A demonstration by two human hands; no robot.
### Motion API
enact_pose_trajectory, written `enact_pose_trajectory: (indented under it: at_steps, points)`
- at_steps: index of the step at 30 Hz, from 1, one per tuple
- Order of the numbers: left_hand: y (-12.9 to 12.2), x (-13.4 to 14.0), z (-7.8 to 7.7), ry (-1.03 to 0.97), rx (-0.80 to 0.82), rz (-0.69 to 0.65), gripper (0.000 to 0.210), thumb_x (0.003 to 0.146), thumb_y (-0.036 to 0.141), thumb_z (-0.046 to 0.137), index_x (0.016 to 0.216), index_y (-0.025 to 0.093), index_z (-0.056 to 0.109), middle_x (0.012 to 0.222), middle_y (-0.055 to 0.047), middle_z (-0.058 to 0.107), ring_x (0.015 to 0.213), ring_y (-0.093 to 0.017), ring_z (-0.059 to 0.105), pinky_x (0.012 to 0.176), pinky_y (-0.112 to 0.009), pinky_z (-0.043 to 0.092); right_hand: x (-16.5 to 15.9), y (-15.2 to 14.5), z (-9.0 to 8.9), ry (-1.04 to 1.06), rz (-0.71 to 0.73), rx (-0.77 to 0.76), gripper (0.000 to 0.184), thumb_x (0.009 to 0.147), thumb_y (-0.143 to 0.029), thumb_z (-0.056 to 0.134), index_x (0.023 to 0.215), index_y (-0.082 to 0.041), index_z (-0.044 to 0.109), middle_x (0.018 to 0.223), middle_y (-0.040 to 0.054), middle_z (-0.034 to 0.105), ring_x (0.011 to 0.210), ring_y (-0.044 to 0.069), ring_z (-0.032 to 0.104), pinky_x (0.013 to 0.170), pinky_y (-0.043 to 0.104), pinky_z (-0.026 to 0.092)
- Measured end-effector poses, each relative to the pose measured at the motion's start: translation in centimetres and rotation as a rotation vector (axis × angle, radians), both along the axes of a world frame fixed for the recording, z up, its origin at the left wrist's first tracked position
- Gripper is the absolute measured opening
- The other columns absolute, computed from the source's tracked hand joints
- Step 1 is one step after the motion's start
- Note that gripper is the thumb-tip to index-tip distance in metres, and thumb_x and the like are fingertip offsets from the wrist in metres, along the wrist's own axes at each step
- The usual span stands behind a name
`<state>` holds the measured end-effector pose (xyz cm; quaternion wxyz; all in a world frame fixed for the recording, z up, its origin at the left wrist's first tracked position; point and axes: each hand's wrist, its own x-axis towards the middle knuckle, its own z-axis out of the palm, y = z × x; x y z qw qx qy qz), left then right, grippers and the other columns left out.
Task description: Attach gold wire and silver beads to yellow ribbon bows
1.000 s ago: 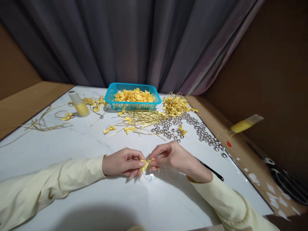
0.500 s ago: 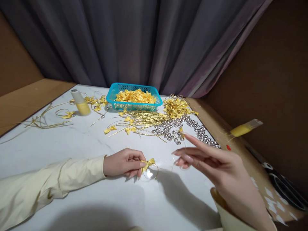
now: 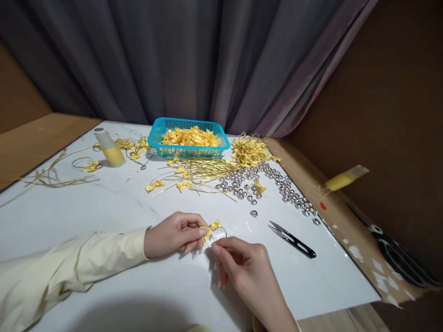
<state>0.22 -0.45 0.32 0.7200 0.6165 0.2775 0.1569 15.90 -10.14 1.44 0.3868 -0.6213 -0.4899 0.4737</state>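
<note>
In the head view my left hand (image 3: pixel 176 234) pinches a yellow ribbon bow (image 3: pixel 212 228) between thumb and fingers, just above the tabletop. A thin gold cord loop (image 3: pixel 225 232) extends from the bow's right side. My right hand (image 3: pixel 238 262) is closed at this loop, its thumb and forefinger pressed together beside the bow. Whether they grip the cord or a fine thread is too small to tell. To the right lie black thread snips (image 3: pixel 294 241), with their points towards the upper left.
Behind my hands stands a blue basket (image 3: pixel 154 144) full of yellow bows. Gold cords (image 3: pixel 209 168), silver beads (image 3: pixel 292 192) and a heap of finished-looking bow loops (image 3: pixel 249 152) lie nearby. A yellow thread spool (image 3: pixel 113 154) stands left; black scissors (image 3: pixel 398 256) lie right.
My right hand has come down and left, from above the beads to the bow, and its fingers have closed. The snips now show. My left hand still grips the bow.
</note>
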Motion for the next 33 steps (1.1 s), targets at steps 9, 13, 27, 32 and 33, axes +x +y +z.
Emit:
enact_pose_trajectory:
  at_steps: [9, 13, 27, 32, 33]
  points:
    - [-0.07, -0.1, 0.2, 0.005, 0.001, -0.006, 0.033, 0.081, 0.043, 0.057, 0.073, 0.012, 0.056, 0.057, 0.001, 0.057, 0.04, -0.004, 0.036, 0.038, -0.018, 0.026, -0.18, 0.22, 0.1, -0.115, -0.017, 0.031, 0.028, 0.084, -0.036, 0.052, 0.079, -0.015, 0.07, 0.043, -0.0023, 0.051, 0.03, 0.008, 0.039, 0.034, 0.02, 0.03]
    - [-0.04, -0.09, 0.24, 0.015, 0.012, -0.006, 0.033, 0.082, 0.044, 0.056, 0.073, 0.011, 0.057, 0.058, 0.0, 0.058, 0.041, -0.004, 0.036, 0.039, -0.018, 0.027, 0.0, 0.21, 0.01, -0.143, 0.023, 0.051, 0.028, 0.086, -0.033, 0.049, 0.076, -0.016, 0.069, 0.045, -0.0025, 0.05, 0.033, 0.008, 0.042, 0.038, 0.02, 0.034]
    - [-0.02, -0.27, 0.13, 0.017, 0.046, -0.004, 0.034, 0.082, 0.044, 0.056, 0.075, 0.011, 0.057, 0.063, -0.004, 0.062, 0.043, -0.005, 0.038, 0.042, -0.02, 0.03, -0.04, 0.09, 0.18, -0.283, 0.085, 0.163, 0.028, 0.084, -0.021, 0.045, 0.068, -0.015, 0.068, 0.053, -0.0001, 0.052, 0.048, 0.01, 0.04, 0.047, 0.021, 0.031]
    - [0.02, -0.24, 0.03, 0.014, 0.036, 0.004, 0.033, 0.082, 0.044, 0.055, 0.075, 0.011, 0.057, 0.064, -0.004, 0.063, 0.042, -0.005, 0.037, 0.041, -0.019, 0.029, -0.04, 0.03, -0.07, -0.299, 0.088, 0.177, 0.029, 0.086, -0.022, 0.044, 0.068, -0.016, 0.066, 0.051, -0.0011, 0.05, 0.046, 0.01, 0.04, 0.045, 0.021, 0.03]
    - [0.02, -0.24, 0.02, 0.013, 0.036, 0.01, 0.033, 0.082, 0.043, 0.055, 0.075, 0.011, 0.057, 0.063, -0.003, 0.062, 0.042, -0.005, 0.037, 0.041, -0.019, 0.029, -0.06, 0.02, -0.13, -0.302, 0.089, 0.182, 0.029, 0.086, -0.021, 0.043, 0.068, -0.016, 0.064, 0.051, -0.0014, 0.05, 0.046, 0.01, 0.04, 0.046, 0.021, 0.031]
